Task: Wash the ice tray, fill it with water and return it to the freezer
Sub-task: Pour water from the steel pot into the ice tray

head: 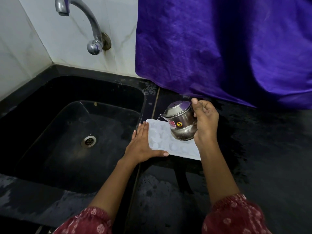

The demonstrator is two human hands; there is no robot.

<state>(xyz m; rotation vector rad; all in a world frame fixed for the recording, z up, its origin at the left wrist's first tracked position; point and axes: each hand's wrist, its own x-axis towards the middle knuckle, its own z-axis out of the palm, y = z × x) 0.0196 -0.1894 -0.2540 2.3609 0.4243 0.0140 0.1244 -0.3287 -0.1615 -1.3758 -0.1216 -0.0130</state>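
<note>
- One large purple cloth (228,48) hangs over the back of the counter, right side; I see no part for it in the task.
- One black stone sink (33,132), dry-looking basin, one steel drain at its floor. One curved steel wall tap (84,19) above it, no water running that I can see.
- One black wet countertop (253,157) right of the sink.
- One white plastic ice tray (162,137) lies flat on that counter, just beside the sink edge. Cells too pale for me to count.
- One left hand (143,146), flat and spread, pressed against the tray's near-left edge to steady it.
- One right hand (206,122) wrapped round one small steel spouted pot (182,125), tipped toward the tray's far end; a thin stream leaves the spout.
- My reading: filling step in hand, washing apparently done.
- Next calls for moving the pour across the remaining cells without overflow, then a level carry to the freezer.
</note>
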